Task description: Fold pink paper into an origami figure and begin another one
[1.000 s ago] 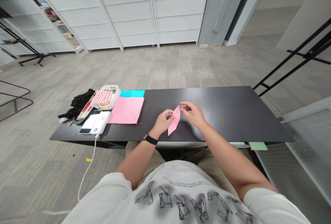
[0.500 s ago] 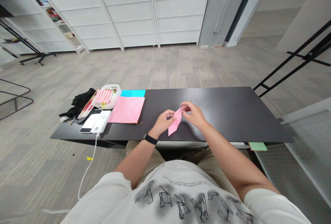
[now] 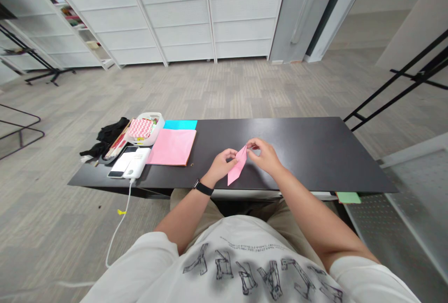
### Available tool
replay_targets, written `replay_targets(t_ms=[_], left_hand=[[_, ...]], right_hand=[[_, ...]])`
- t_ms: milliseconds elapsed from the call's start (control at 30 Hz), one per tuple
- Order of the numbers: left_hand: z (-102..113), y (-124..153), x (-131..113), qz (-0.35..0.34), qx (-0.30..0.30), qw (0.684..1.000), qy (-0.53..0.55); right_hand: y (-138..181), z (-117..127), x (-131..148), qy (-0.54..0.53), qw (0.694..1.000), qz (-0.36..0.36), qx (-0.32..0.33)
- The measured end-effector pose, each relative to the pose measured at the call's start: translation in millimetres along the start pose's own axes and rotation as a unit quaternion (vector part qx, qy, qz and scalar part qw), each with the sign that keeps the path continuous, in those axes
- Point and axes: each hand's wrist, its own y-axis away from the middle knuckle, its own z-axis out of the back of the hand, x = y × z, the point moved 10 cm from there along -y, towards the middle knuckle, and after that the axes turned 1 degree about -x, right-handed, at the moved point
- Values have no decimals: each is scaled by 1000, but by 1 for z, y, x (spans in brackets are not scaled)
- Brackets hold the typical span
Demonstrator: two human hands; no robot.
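A folded piece of pink paper (image 3: 237,169), long and pointed, is held a little above the dark table. On its left edge, my left hand (image 3: 223,163) pinches it between thumb and fingers; a black watch (image 3: 204,187) is on that wrist. My right hand (image 3: 262,154) grips the paper's narrow upper tip with thumb and fingertips. A slit or fold line runs down from that tip. Parts of the paper under the fingers are hidden.
On the table (image 3: 308,154), to the left, lie a pink paper stack (image 3: 173,147) and a blue sheet (image 3: 181,125). Beside them are a white basket (image 3: 159,128), a white power bank (image 3: 137,163) with a cable (image 3: 122,221), a phone (image 3: 122,163) and black cloth (image 3: 112,129).
Both hands keep their grip on the pink paper. My right hand and the paper's tip have shifted very slightly to the right; the lower end hardly differs.
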Motion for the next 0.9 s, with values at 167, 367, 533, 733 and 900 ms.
replay_targets(t_ms=[167,367,533,733,900], left_hand=[[0,1,-3,-12,6,1000,-8],[-5,4,5,23,43,996,74],[-5,3,9,32,50,995,78],[-6,3,11,23,58,995,79],[-6,2,14,20,64,994,89]], right_hand=[[1,-3,-7,-46,998,-32,-5],[2,-13,-19,-172,982,-70,33],[3,-16,-23,-190,977,-90,46],[4,-20,-24,-223,967,-112,57],[3,-21,-23,-220,968,-109,59]])
